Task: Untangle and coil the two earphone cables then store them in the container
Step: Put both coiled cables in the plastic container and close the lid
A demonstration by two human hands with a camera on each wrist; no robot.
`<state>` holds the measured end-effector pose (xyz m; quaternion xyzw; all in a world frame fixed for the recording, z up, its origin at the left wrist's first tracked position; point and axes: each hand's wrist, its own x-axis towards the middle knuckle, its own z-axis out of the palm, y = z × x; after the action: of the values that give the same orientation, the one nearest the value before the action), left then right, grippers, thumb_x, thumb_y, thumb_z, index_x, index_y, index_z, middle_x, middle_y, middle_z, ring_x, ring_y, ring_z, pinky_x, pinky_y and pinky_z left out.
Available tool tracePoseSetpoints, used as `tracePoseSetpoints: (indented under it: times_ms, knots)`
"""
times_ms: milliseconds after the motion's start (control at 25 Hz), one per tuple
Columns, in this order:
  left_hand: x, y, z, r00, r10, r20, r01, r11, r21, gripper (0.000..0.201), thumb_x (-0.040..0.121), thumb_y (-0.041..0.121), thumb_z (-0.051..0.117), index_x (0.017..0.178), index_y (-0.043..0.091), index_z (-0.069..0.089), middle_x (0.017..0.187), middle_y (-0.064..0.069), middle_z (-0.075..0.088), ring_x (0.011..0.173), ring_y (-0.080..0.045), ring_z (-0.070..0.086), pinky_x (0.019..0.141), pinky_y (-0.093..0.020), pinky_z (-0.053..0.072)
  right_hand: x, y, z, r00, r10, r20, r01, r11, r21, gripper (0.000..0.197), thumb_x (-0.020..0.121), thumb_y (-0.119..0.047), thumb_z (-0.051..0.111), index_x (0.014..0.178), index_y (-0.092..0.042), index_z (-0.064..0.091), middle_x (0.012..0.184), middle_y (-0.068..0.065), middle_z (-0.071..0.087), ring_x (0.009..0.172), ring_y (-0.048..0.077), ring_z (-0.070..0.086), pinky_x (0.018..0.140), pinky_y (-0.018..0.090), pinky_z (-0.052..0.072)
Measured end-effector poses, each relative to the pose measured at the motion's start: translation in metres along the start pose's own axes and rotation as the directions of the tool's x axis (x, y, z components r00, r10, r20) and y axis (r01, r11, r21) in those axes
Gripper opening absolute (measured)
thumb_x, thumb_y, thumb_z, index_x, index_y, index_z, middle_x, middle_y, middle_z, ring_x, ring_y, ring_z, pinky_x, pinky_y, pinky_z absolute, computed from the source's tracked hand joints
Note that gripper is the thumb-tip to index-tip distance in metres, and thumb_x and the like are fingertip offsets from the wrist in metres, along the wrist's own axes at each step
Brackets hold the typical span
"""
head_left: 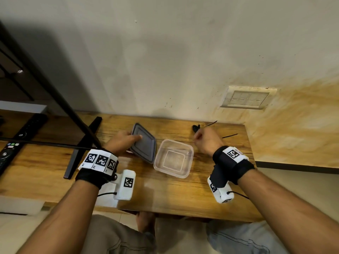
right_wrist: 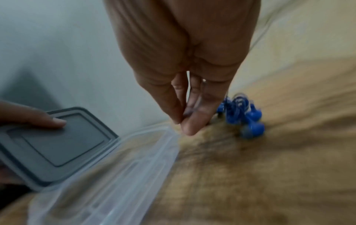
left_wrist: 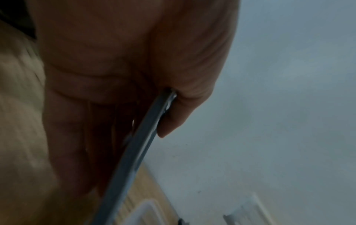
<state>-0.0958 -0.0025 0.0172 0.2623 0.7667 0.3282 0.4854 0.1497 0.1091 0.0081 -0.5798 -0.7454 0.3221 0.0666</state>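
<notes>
A clear, empty container (head_left: 189, 151) sits mid-table. Left of it, my left hand (head_left: 124, 141) grips the grey lid (head_left: 146, 149), tilted up off the wood. In the left wrist view the lid's edge (left_wrist: 134, 144) is pinched between thumb and fingers. In the right wrist view the thumb lies on the lid (right_wrist: 63, 146). My right hand (head_left: 205, 140) is just in front of a tangled earphone bundle (head_left: 196, 128). Those earphones (right_wrist: 242, 117) show blue, close beside the straight, bunched fingertips (right_wrist: 190, 126); nothing shows between them. The container's rim (right_wrist: 146, 137) lies just below the hand.
Two thin dark cable ends (head_left: 230, 135) stick out past the right hand near the wall. A monitor stand (head_left: 80, 147) and remote controls (head_left: 11, 149) occupy the table's left side. A wall socket (head_left: 247, 98) sits behind on the right.
</notes>
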Motion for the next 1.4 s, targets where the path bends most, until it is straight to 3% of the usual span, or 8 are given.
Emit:
tracePoseSetpoints:
  times_ms: [160, 360, 560, 720, 800, 920, 1200, 1400]
  knots:
    - [0.019, -0.017, -0.01, 0.993, 0.107, -0.045, -0.079, 0.908, 0.412, 0.019, 0.089, 0.021, 0.068, 0.103, 0.008, 0.067, 0.1, -0.014, 0.07, 0.086, -0.026, 0.068, 0.077, -0.04, 0.059, 0.022, 0.005, -0.019, 0.919, -0.291, -0.265, 0.184, 0.913, -0.364, 0.029, 0.085, -0.005, 0.056, 0.106, -0.014, 0.074, 0.106, 0.012, 0.071, 0.107, 0.034, 0.054, 0.086, 0.038, 0.042]
    - [0.022, -0.014, 0.0, 0.966, 0.205, -0.159, -0.048, 0.744, 0.666, 0.053, 0.087, 0.043, 0.065, 0.126, 0.008, 0.058, 0.128, -0.016, 0.061, 0.118, -0.032, 0.056, 0.101, -0.043, 0.045, 0.044, 0.011, -0.005, 0.978, -0.191, -0.084, 0.115, 0.828, -0.548, 0.02, 0.09, -0.017, 0.06, 0.103, -0.02, 0.074, 0.104, 0.009, 0.071, 0.111, 0.029, 0.052, 0.094, 0.042, 0.028]
    - [0.013, -0.005, 0.026, 0.957, 0.29, -0.015, -0.241, 0.819, 0.52, 0.046, 0.09, 0.04, 0.064, 0.122, 0.007, 0.06, 0.111, -0.012, 0.069, 0.099, -0.026, 0.066, 0.09, -0.041, 0.055, 0.045, 0.0, -0.015, 0.973, -0.187, -0.134, 0.137, 0.939, -0.316, 0.016, 0.091, -0.026, 0.062, 0.096, -0.027, 0.077, 0.101, 0.001, 0.072, 0.111, 0.025, 0.049, 0.093, 0.038, 0.021]
    - [0.006, -0.002, 0.042, 0.965, 0.239, 0.108, -0.262, 0.842, 0.471, 0.025, 0.087, 0.033, 0.07, 0.097, 0.01, 0.068, 0.091, -0.011, 0.074, 0.081, -0.023, 0.072, 0.079, -0.042, 0.06, 0.027, -0.028, -0.017, 0.945, -0.248, -0.213, 0.236, 0.969, -0.077, 0.01, 0.085, -0.034, 0.072, 0.093, -0.032, 0.079, 0.097, -0.01, 0.076, 0.105, 0.012, 0.053, 0.077, 0.029, 0.013]
    - [0.006, 0.0, 0.043, 0.967, 0.222, 0.128, -0.256, 0.855, 0.451, 0.016, 0.085, 0.027, 0.073, 0.087, 0.011, 0.069, 0.083, -0.01, 0.075, 0.077, -0.022, 0.073, 0.076, -0.041, 0.062, 0.015, -0.037, -0.014, 0.949, -0.254, -0.185, 0.257, 0.966, -0.01, 0.009, 0.083, -0.036, 0.076, 0.091, -0.033, 0.079, 0.094, -0.012, 0.076, 0.1, 0.008, 0.053, 0.087, 0.032, 0.021]
    - [0.005, 0.0, 0.04, 0.97, 0.178, 0.167, -0.231, 0.891, 0.391, 0.011, 0.085, 0.015, 0.073, 0.095, 0.01, 0.069, 0.086, -0.013, 0.075, 0.079, -0.024, 0.074, 0.075, -0.042, 0.062, -0.002, -0.037, -0.003, 0.953, -0.286, -0.097, 0.291, 0.955, 0.048, 0.005, 0.078, -0.035, 0.08, 0.083, -0.034, 0.079, 0.084, -0.018, 0.075, 0.097, 0.006, 0.062, 0.103, 0.042, 0.036]
    - [0.005, 0.0, 0.04, 0.967, 0.163, 0.198, -0.225, 0.91, 0.348, 0.014, 0.085, 0.01, 0.072, 0.098, 0.012, 0.066, 0.084, -0.014, 0.075, 0.073, -0.021, 0.074, 0.063, -0.032, 0.061, -0.024, -0.039, 0.031, 0.967, -0.242, 0.077, 0.252, 0.951, -0.178, 0.007, 0.083, -0.031, 0.073, 0.081, -0.032, 0.079, 0.085, -0.014, 0.075, 0.096, 0.013, 0.057, 0.088, 0.037, 0.024]
    - [0.007, 0.001, 0.046, 0.939, 0.298, 0.169, -0.343, 0.796, 0.499, 0.013, 0.08, 0.02, 0.078, 0.089, 0.024, 0.069, 0.089, 0.001, 0.071, 0.079, -0.011, 0.066, 0.066, -0.023, 0.051, -0.028, -0.04, 0.04, 0.957, -0.239, 0.164, 0.272, 0.935, -0.227, 0.013, 0.084, -0.042, 0.07, 0.088, -0.034, 0.079, 0.087, -0.011, 0.075, 0.098, 0.017, 0.058, 0.091, 0.041, 0.027]
